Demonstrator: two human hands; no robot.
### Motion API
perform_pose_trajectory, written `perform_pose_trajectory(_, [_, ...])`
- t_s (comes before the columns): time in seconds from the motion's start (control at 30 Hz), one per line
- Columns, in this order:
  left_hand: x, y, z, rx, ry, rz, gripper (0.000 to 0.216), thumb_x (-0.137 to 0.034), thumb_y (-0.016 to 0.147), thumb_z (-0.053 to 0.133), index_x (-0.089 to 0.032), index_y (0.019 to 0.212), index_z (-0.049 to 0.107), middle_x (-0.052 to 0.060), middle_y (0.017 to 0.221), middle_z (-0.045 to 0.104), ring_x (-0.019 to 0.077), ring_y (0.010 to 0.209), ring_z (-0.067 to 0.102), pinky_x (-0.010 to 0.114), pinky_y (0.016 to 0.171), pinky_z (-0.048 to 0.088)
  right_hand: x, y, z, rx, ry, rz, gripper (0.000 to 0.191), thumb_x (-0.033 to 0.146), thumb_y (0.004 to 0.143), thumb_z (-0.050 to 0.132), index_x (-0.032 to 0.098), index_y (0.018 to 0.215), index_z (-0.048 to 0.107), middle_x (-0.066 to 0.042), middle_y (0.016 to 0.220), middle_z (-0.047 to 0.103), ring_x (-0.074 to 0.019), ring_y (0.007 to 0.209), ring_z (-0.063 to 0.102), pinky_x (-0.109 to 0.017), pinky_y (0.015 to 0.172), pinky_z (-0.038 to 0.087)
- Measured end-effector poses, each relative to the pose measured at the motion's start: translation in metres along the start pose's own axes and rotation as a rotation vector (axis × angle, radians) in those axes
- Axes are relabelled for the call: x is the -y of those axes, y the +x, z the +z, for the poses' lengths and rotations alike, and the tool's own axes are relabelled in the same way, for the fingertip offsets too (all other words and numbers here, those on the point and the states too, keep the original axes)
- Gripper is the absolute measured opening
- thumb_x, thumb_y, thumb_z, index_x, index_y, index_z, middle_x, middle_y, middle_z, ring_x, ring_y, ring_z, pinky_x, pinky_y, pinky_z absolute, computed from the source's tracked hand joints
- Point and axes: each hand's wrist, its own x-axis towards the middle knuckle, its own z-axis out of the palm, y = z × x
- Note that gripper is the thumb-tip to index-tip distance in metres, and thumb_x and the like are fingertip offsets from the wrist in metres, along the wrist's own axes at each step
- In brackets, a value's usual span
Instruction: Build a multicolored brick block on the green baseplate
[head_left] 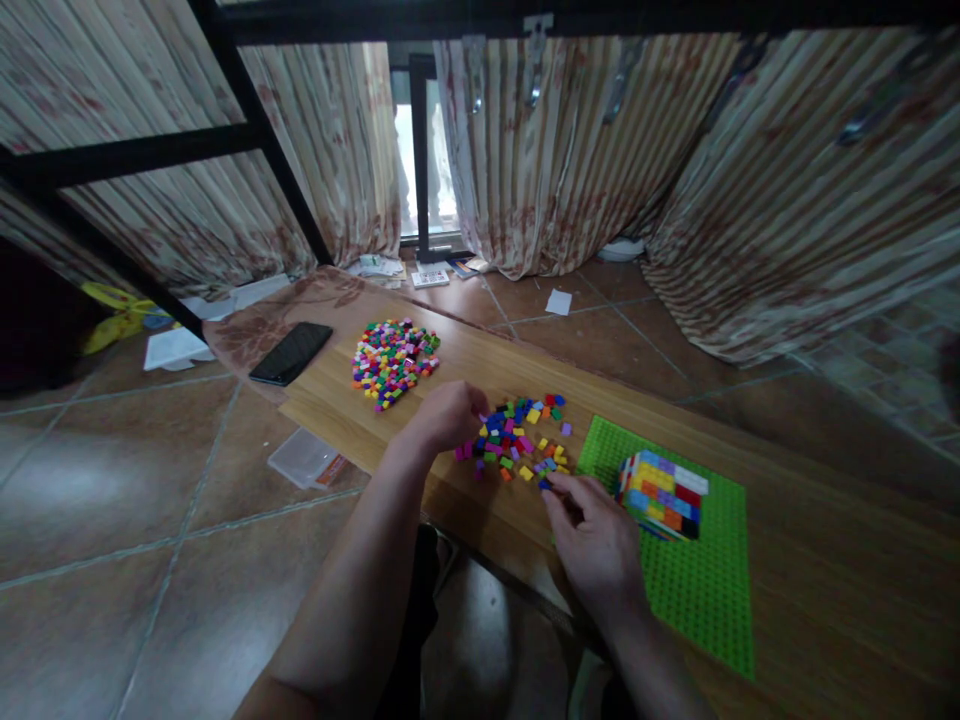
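Observation:
A loose spread of colourful toy bricks (517, 432) lies on the wooden board between my hands. My left hand (452, 415) is at the left edge of this spread, its fingers curled down and mostly hidden; what they hold, if anything, cannot be made out. At the near right side of the spread, my right hand (600, 535) pinches with thumb and forefinger at a small blue toy brick (545, 485). Right of that hand a block built of many-coloured bricks (664, 495) sits on a green studded baseplate (709, 600).
A denser heap of small bricks (394, 360) lies farther left on the board (465, 350). Beyond it is a black phone (292, 353) on a patterned cloth (330, 290). A clear plastic box (306, 458) rests on the tiled floor. Curtains (570, 160) hang behind a dark metal frame (251, 130).

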Motion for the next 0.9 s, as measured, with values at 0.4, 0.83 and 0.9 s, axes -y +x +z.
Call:
perform_pose_trajectory(0.4, [-0.015, 0.002, 0.014, 0.028, 0.054, -0.012, 0.032, -0.016, 0.067, 0.058, -0.022, 0.093, 0.076, 0.006, 0.085, 0.073, 0.0210, 0.086, 0.067, 0.026, 0.073, 0.048, 0.002, 0.000, -0.001, 0.021, -0.017, 0.011, 0.018, 0.023, 0.089, 0.053, 0.019, 0.094, 0.069, -0.005, 0.086, 0.069, -0.0191, 0.080, 0.066, -0.032, 0.074, 0.050])
perform_pose_trajectory(0.83, [-0.017, 0.003, 0.015, 0.020, 0.045, -0.020, 0.031, -0.013, 0.069, 0.057, -0.020, 0.093, 0.076, 0.009, 0.092, 0.074, 0.0217, 0.093, 0.067, 0.027, 0.081, 0.049, 0.002, 0.000, -0.002, 0.024, -0.004, 0.016, 0.018, 0.025, 0.090, 0.051, 0.020, 0.095, 0.068, -0.006, 0.088, 0.070, -0.0202, 0.081, 0.066, -0.034, 0.075, 0.051])
perform_pose_trajectory(0.9, [-0.014, 0.004, 0.015, 0.003, 0.035, -0.031, 0.033, -0.012, 0.071, 0.055, -0.020, 0.094, 0.076, 0.009, 0.092, 0.074, 0.0213, 0.094, 0.066, 0.027, 0.082, 0.049, 0.003, 0.000, -0.002, 0.031, -0.004, 0.020, 0.019, 0.024, 0.091, 0.051, 0.020, 0.095, 0.068, -0.005, 0.088, 0.070, -0.0200, 0.081, 0.066, -0.033, 0.074, 0.051])
